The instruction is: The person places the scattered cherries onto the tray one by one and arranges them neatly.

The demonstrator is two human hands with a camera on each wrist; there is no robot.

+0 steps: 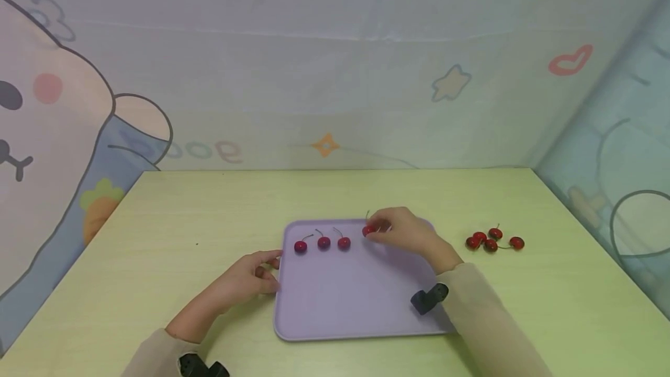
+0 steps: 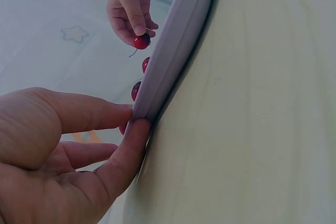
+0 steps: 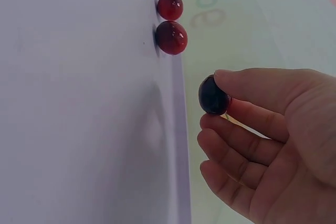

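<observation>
My right hand (image 1: 400, 230) pinches a dark red cherry (image 3: 214, 96) between thumb and fingers, above the far edge of the lilac tray (image 1: 361, 301). The cherry's stem points up in the head view. Three cherries with stems stand in a row at the tray's far left: a left one (image 1: 300, 247), a middle one (image 1: 323, 243) and a right one (image 1: 344, 243). At the tray's left side, my left hand (image 1: 246, 278) holds the rim with thumb and fingertips. In the left wrist view, the tray's edge (image 2: 178, 45) partly hides the row.
Several more cherries (image 1: 490, 245) lie in a loose group on the pale wooden table (image 1: 555, 301), right of the tray. A printed cloth backdrop (image 1: 335, 74) stands behind the table and along its sides.
</observation>
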